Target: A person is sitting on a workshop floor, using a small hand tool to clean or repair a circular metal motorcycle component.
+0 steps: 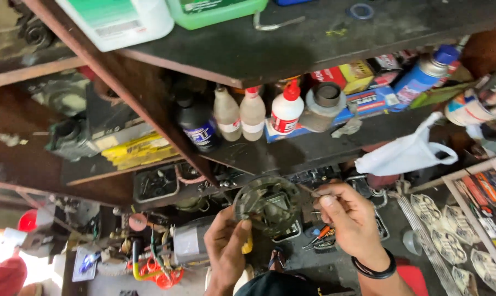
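Note:
My left hand (226,246) grips a round, dirty grey metal plate (267,204) by its lower left edge and holds it up in front of the shelves. A yellow tool handle shows under that hand's fingers. My right hand (349,216), with a black band on the wrist, pinches a thin small part at the plate's right rim; I cannot tell what the part is. Both hands are below the lower shelf of bottles.
A dark shelf (314,148) carries several bottles, a white glue bottle with a red cap (286,109), a blue spray can (423,74) and small boxes. A white plastic bag (407,153) hangs at right. Trays of small parts (157,183) and red-yellow wires (155,268) lie below.

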